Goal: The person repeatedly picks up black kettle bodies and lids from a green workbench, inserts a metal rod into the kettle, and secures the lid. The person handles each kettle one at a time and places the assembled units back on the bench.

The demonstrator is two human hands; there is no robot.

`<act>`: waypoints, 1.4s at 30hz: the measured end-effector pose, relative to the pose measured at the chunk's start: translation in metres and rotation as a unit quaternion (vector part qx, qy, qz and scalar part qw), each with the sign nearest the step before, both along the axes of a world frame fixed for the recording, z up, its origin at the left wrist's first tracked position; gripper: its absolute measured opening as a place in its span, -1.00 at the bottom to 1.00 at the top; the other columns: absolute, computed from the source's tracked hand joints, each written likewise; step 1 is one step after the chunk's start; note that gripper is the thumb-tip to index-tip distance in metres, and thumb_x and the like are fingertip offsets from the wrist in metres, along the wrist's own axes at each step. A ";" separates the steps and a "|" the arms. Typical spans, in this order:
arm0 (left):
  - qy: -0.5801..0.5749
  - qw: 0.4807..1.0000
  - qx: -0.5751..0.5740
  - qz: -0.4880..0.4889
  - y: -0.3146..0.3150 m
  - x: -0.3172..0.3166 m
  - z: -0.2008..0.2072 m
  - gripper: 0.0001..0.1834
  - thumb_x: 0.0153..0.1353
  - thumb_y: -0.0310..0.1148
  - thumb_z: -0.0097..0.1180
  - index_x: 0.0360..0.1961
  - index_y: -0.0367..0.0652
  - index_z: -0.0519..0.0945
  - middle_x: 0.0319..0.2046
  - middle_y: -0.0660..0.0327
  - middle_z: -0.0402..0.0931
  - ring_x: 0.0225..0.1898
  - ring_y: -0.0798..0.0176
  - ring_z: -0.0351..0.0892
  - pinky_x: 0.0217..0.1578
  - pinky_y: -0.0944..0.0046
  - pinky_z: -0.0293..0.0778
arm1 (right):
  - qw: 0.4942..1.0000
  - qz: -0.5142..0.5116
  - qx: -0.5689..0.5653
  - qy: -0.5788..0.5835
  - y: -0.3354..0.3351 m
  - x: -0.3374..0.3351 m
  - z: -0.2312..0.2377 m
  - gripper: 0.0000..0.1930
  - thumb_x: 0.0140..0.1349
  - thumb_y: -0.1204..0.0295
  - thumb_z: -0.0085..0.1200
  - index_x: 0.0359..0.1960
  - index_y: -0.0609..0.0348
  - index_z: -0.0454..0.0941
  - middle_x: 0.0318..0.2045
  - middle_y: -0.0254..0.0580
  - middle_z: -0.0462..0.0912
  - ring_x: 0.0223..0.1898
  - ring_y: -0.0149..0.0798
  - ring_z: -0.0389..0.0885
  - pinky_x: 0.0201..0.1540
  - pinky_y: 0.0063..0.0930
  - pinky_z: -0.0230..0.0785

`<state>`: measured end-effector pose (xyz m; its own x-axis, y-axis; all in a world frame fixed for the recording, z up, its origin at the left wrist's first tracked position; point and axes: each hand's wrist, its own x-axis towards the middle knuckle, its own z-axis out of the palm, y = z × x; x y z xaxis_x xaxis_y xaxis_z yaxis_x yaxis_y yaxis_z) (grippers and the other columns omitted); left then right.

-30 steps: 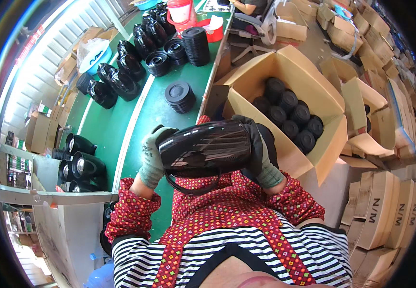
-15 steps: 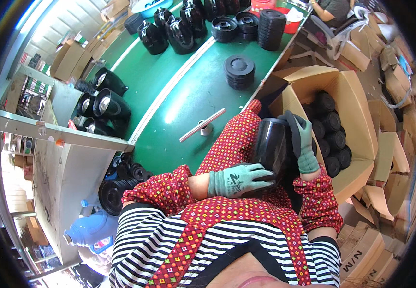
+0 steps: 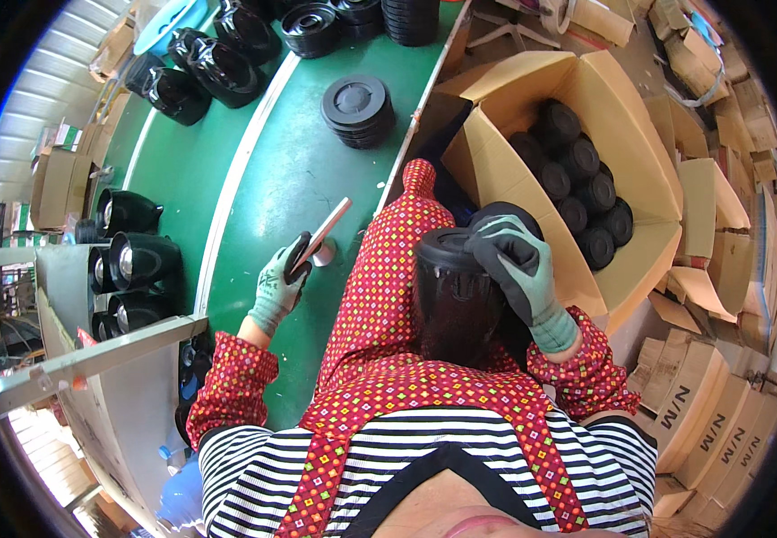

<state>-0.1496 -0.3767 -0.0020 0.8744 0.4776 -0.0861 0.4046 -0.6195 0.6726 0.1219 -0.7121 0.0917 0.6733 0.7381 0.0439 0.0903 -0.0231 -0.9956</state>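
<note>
My left hand point(image 3: 281, 285), in a green glove with dark fingertips, has its fingers closed round the near end of a thin flat phone point(image 3: 324, 231). The phone is seen nearly edge-on, resting on a small round stand point(image 3: 325, 253) on the green table. On my lap a glossy black cylindrical container point(image 3: 457, 305) is upright, with a dark round top point(image 3: 444, 244). My right hand point(image 3: 518, 264), gloved alike, has its fingers curled at the right side of that top. What its fingertips press on is partly hidden.
A stack of black round lids point(image 3: 357, 109) stands on the green table point(image 3: 263, 193). Black jugs point(image 3: 227, 72) stand at the far left, and others lie on the left side. An open cardboard box point(image 3: 626, 291) with several black cylinders is at my right.
My left hand has left the container and reached left to the phone. My right hand has moved down to the container's top, which now sits upright. The whole view has shifted.
</note>
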 end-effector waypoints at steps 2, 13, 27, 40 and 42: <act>-0.085 0.986 -0.127 0.070 -0.005 0.008 -0.006 -0.35 0.24 -0.60 0.28 0.40 -0.13 0.53 0.09 -0.02 0.66 0.07 0.06 0.70 0.10 0.19 0.55 | 0.999 0.046 -0.007 -0.024 0.001 0.008 0.005 -0.85 0.21 0.59 0.36 -0.19 0.31 0.73 -0.10 -0.14 0.69 0.01 -0.16 0.65 0.13 -0.34 0.46; -0.069 0.979 -0.112 -0.158 -0.073 0.143 0.217 -0.27 0.15 -0.54 0.36 0.41 -0.27 0.49 -0.01 -0.07 0.57 -0.11 0.06 0.65 -0.07 0.22 0.54 | 0.850 0.154 -0.004 -0.504 0.087 0.091 0.089 -0.54 0.14 0.31 0.35 0.12 0.06 0.70 0.18 -0.05 0.64 0.26 0.11 0.54 0.40 0.10 0.25; -0.242 0.867 -0.167 -0.402 -0.134 0.226 0.193 -0.65 0.21 -0.26 0.27 -0.06 -0.26 0.70 -0.10 0.01 0.64 0.04 -0.13 0.62 0.22 -0.20 0.41 | 0.942 0.216 0.188 -0.176 0.074 0.102 -0.079 -0.53 0.36 0.46 0.26 0.28 0.21 0.48 0.16 0.00 0.55 0.12 0.04 0.59 0.22 -0.10 0.46; -0.305 0.701 -0.501 -0.406 -0.071 0.197 0.139 -0.37 0.50 0.10 0.01 -0.49 -0.22 0.74 -0.40 0.04 0.69 -0.18 -0.12 0.72 0.25 -0.33 0.36 | 0.916 0.227 -0.113 -0.310 0.039 0.094 0.045 -0.48 0.08 0.06 0.38 -0.03 0.13 0.60 -0.21 -0.05 0.58 -0.09 0.07 0.55 0.09 -0.04 0.33; -0.243 0.735 -0.513 -0.371 -0.068 0.199 0.158 -0.35 0.50 0.12 -0.02 -0.41 -0.27 0.75 -0.34 -0.01 0.70 -0.09 -0.13 0.71 0.38 -0.27 0.27 | 0.908 0.226 -0.121 -0.331 0.044 0.095 0.048 -0.45 0.05 0.03 0.42 -0.03 0.12 0.60 -0.25 -0.09 0.56 -0.11 0.04 0.55 0.12 -0.05 0.31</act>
<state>0.0495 -0.4445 0.1565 0.9079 -0.2440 0.3408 -0.2317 0.3853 0.8932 0.2170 -0.6677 0.1392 0.1843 0.9746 0.1273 0.7214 -0.0462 -0.6910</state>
